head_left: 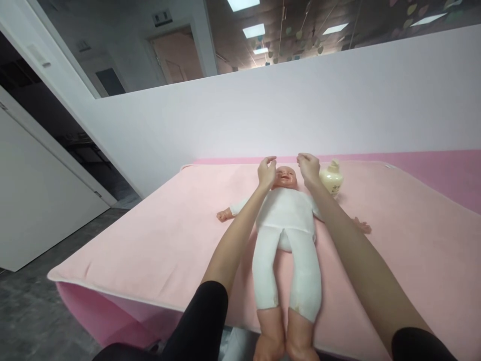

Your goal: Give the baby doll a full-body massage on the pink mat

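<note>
A baby doll (287,213) in a white cloth body lies on its back, head away from me, its bare feet at the near edge. My left hand (266,171) is beside the left of its head, fingers curled in, with nothing visible in them. On the other side of the head, my right hand (309,168) is raised with its fingers bent inward and pressed together; no object shows in it. Between both hands the doll's face is visible. Whether either hand touches the head I cannot tell. Just right of my right hand stands a pale yellow bottle (332,179).
The doll lies on a pink padded cloth (161,235) over a table with a darker pink side. Behind it rises a white wall (300,105) with a window above. A white door (41,195) is at the left, over a grey floor (33,306).
</note>
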The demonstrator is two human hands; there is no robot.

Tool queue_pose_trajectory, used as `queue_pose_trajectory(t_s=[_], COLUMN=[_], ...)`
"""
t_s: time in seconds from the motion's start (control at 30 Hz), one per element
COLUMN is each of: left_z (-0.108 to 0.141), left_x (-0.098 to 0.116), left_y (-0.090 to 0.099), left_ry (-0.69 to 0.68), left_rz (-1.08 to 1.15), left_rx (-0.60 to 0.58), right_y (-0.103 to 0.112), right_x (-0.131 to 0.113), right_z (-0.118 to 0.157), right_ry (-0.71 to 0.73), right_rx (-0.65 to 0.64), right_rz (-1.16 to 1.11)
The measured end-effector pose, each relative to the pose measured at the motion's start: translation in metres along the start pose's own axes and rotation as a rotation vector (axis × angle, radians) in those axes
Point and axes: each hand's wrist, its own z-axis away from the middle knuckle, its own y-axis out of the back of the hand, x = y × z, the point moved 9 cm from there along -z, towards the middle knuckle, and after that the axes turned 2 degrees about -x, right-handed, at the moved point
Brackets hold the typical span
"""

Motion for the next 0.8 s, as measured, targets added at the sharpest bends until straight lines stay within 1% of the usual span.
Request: queue_pose_trajectory(t_s=[0.07,0.1,0.2,0.3,0.33,0.43,0.5,0.63,0.7,0.77,0.8], left_z=[-0.006,-0.009,-0.012,-0.009,-0.008,-0.002,0.001,0.003,0.000,-0.006,-0.010], left_x=[-0.011,-0.018,-0.045,-0.065,-0.068,-0.073,-0.074,-0.071,-0.073,-0.079,-0.083], left_y=[-0.016,-0.022,-0.032,-0.032,-0.029,-0.014,-0.009,-0.009,-0.009,-0.011,-0.014], left_ry=[0.035,0.060,0.188,0.269,0.271,0.264,0.249,0.190,0.193,0.213,0.223], left_rz=[-0.008,-0.020,-0.105,-0.137,-0.121,-0.062,-0.038,0.004,0.012,0.017,0.031], left_rx=[-0.043,-0.053,-0.057,-0.053,-0.034,0.079,0.116,0.115,0.113,0.079,0.044], right_y=[-0.004,-0.009,-0.035,-0.053,-0.057,-0.063,-0.065,-0.070,-0.073,-0.076,-0.077], right_x=[0.018,0.027,0.049,0.056,0.055,0.050,0.050,0.056,0.059,0.064,0.066], right_z=[-0.002,-0.002,-0.003,-0.006,-0.007,-0.010,-0.011,-0.012,-0.011,-0.009,-0.008], right_ry=[-0.076,-0.110,-0.165,-0.146,-0.125,-0.066,-0.042,-0.028,-0.046,-0.084,-0.106], right_rx=[0.063,0.062,-0.056,-0.156,-0.176,-0.223,-0.233,-0.250,-0.267,-0.293,-0.312], right_rz=[0.057,0.074,0.090,0.099,0.103,0.110,0.101,0.000,-0.085,-0.166,-0.200])
